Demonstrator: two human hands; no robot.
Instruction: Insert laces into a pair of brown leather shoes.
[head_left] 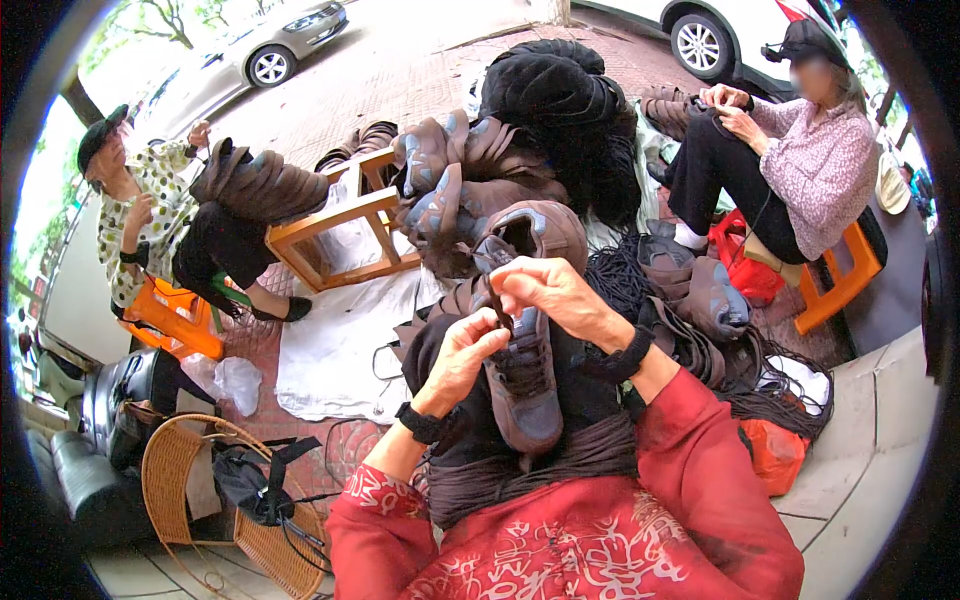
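Note:
A brown-grey lace-up shoe (pixel 527 405) lies on my lap, its toe toward me and dark laces across its front. Over the shoe's upper end, my left hand (pixel 462 358) pinches a dark shoelace (pixel 497 308) between thumb and fingers. My right hand (pixel 558 298) is closed on the same lace, slightly higher and to the right. Just beyond my hands sits another brown shoe (pixel 550 235) with grey-blue patches. A thick bundle of brown laces (pixel 540 490) stretches across my lap below the toe.
Stacked brown shoes (pixel 480 160) and a black heap (pixel 555 90) lie ahead, beside a wooden stool (pixel 345 235). Two seated people (pixel 150 200) work at left and right. A wicker chair (pixel 180 470) stands left; black laces (pixel 620 275) and an orange-red bag (pixel 775 455) lie right.

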